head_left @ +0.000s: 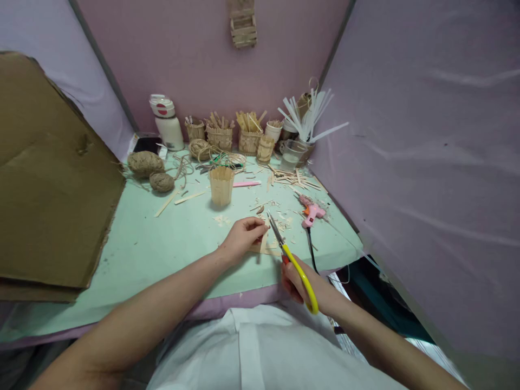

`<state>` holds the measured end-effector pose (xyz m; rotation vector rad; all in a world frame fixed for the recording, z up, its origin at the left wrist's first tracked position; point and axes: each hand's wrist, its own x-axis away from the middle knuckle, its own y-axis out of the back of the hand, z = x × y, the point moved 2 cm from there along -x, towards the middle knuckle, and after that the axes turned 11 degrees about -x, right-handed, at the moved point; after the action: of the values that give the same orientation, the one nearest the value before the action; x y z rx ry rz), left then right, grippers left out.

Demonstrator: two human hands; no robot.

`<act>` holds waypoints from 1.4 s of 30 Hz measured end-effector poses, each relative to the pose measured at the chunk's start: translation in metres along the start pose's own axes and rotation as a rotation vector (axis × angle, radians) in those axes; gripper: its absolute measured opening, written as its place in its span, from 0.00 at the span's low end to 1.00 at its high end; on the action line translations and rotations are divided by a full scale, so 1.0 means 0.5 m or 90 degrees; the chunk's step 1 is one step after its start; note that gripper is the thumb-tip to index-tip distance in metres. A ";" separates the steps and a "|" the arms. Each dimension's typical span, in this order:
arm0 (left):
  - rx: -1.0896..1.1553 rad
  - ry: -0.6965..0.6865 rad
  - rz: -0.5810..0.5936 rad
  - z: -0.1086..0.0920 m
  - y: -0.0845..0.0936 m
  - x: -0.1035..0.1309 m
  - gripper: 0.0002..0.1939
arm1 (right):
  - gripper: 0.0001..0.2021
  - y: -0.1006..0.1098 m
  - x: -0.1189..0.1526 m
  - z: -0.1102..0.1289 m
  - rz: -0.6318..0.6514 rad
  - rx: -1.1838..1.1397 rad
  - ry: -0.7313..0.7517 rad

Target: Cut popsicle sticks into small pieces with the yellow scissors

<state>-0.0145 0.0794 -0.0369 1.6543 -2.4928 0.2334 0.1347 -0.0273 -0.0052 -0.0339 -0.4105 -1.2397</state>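
My left hand (246,237) pinches a thin wooden strip (264,241) near the front edge of the green table. Another pale strip (273,252) lies crosswise just below it. My right hand (296,281) is wrapped round the yellow-handled scissors (299,271), whose blades point up and left, slightly parted, beside the fingertips of my left hand. Wood shavings (283,221) are scattered beyond the blades. A cup made of wooden strips (221,187) stands upright behind my left hand.
A pink glue gun (312,212) with its cord lies at the right. Twine balls (145,163) sit at the back left, near a white bottle (169,130). Stick-filled holders (249,135) line the back. Cardboard (52,179) stands at the left.
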 end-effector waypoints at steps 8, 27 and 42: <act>-0.007 0.015 0.016 -0.001 -0.006 0.005 0.14 | 0.30 0.001 -0.011 -0.015 0.029 0.010 0.000; -0.003 0.034 0.028 0.002 -0.012 0.005 0.10 | 0.29 -0.011 -0.015 -0.008 -0.016 -0.031 -0.019; 0.002 0.055 0.036 -0.004 -0.013 0.008 0.11 | 0.29 -0.014 -0.021 -0.025 -0.011 -0.048 -0.039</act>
<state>-0.0099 0.0739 -0.0338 1.5416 -2.4792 0.3095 0.1289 -0.0231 -0.0215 -0.1323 -0.4179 -1.2732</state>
